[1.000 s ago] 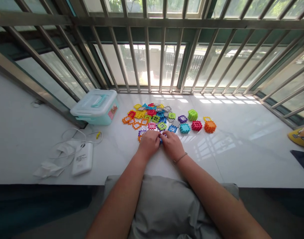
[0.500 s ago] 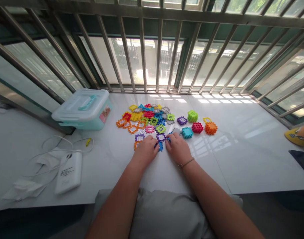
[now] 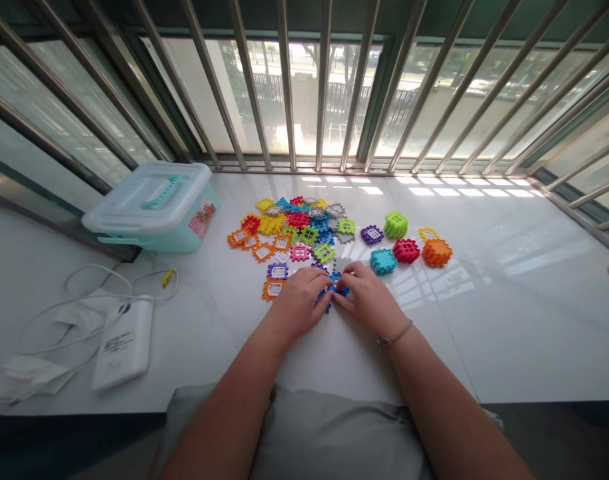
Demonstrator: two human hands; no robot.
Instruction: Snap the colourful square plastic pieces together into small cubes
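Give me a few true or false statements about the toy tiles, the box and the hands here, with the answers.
1. Both hands, left hand and right hand, meet on blue tiles. True.
2. The box has its lid off. False: the lid is on.
3. The orange stack lies right of the red stack. True.
4. The power bank sits right of the hands. False: it lies to their left.
5. The green stack is in the box. False: it stands on the sill.

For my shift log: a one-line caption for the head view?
Both hands, left hand and right hand, pinch blue toothed tiles before a colourful tile pile.
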